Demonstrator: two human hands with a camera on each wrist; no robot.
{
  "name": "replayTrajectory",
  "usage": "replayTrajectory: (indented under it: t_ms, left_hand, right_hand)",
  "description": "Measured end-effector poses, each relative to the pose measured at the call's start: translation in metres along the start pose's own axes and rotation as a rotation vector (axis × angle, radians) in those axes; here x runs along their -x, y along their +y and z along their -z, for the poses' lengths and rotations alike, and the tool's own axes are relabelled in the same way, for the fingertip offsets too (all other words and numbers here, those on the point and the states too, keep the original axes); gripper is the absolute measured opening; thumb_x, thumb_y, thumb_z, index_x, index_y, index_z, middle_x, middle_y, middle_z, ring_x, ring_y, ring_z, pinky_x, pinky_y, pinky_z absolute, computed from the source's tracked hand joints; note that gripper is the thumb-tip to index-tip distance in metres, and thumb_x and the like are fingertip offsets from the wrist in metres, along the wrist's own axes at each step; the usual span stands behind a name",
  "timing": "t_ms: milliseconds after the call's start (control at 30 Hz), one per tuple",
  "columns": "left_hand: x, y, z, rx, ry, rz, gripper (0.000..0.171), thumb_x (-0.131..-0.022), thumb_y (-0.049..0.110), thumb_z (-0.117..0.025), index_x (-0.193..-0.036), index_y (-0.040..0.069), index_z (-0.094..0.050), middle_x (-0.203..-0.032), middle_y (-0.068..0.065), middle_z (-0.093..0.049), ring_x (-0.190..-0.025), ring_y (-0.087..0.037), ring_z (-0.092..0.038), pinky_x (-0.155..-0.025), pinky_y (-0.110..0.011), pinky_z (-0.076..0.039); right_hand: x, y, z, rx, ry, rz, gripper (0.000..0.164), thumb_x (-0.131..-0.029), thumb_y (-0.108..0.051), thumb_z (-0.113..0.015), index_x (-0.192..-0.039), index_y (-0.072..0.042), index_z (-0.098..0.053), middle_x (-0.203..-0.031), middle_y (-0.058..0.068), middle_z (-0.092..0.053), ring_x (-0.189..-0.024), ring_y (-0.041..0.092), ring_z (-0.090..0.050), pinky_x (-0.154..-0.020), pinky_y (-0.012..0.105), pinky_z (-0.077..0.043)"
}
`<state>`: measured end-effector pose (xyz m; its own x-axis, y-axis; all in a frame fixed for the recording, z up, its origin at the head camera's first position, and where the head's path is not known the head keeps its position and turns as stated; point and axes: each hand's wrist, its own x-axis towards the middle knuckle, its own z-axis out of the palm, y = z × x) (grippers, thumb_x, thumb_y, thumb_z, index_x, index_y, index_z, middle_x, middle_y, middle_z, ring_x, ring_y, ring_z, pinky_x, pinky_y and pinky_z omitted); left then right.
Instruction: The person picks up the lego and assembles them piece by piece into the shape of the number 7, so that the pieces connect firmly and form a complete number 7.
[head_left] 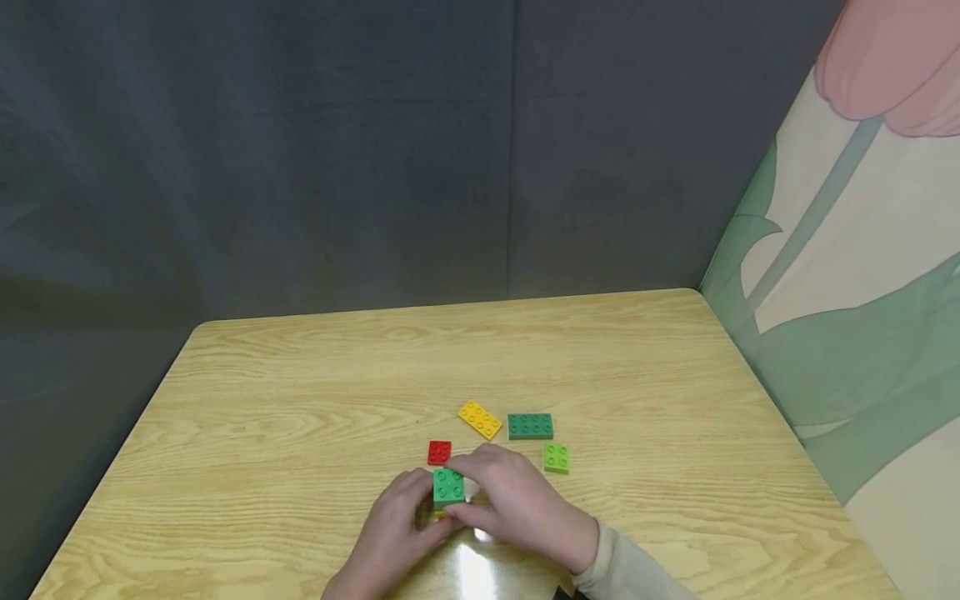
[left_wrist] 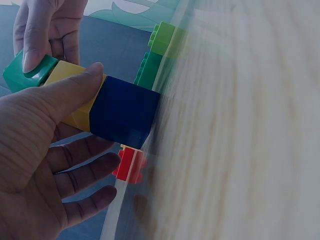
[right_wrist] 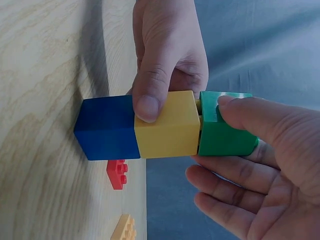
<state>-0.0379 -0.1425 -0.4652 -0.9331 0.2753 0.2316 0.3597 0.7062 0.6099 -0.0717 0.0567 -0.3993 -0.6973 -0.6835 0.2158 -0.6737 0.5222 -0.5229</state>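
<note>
A small tower stands on the wooden table, made of a blue block [right_wrist: 110, 127] at the bottom, a yellow block [right_wrist: 167, 125] above it and a green block [right_wrist: 227, 125] on top. My left hand [head_left: 397, 525] grips the tower low down, its thumb across the yellow block near the blue one. With thumb and fingers my right hand [head_left: 517, 504] pinches the green block. A narrow gap with yellow studs shows between the green and yellow blocks in the right wrist view. From the head view, the blue block is hidden under the others.
Just beyond the tower lies a red brick [head_left: 439, 452]. Farther back are a flat yellow brick [head_left: 480, 420], a dark green brick [head_left: 530, 427] and a light green brick [head_left: 557, 458]. The wooden table [head_left: 262, 433] meets a dark curtain [head_left: 337, 167] behind and a flowered cloth [head_left: 862, 350] at right.
</note>
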Motion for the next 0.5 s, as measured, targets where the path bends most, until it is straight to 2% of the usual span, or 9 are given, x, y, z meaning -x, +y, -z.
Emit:
replayTrajectory:
  t_ms: [300, 500]
  left_hand:
    - [0.0005, -0.0002, -0.0009, -0.015, 0.006, -0.008, 0.037, -0.079, 0.040, -0.080, -0.109, 0.024, -0.066, -0.098, 0.022, -0.058, -0.089, 0.000, -0.050, -0.077, -0.027, -0.049]
    - [0.0007, -0.0001, -0.0007, -0.015, 0.005, -0.010, 0.038, -0.079, 0.041, -0.080, -0.110, 0.024, -0.066, -0.100, 0.021, -0.059, -0.091, -0.001, -0.051, -0.079, -0.029, -0.050]
  right_hand:
    - [-0.0033, -0.0016, -0.0002, 0.026, -0.032, 0.000, 0.036, -0.084, -0.025, -0.077, -0.115, -0.010, -0.068, -0.104, -0.004, -0.069, -0.095, 0.008, -0.061, -0.083, 0.023, -0.050]
    - [-0.0035, -0.0016, -0.0006, 0.035, -0.025, 0.004, 0.036, -0.083, -0.025, -0.077, -0.115, -0.010, -0.069, -0.104, -0.004, -0.069, -0.094, 0.007, -0.061, -0.083, 0.023, -0.050]
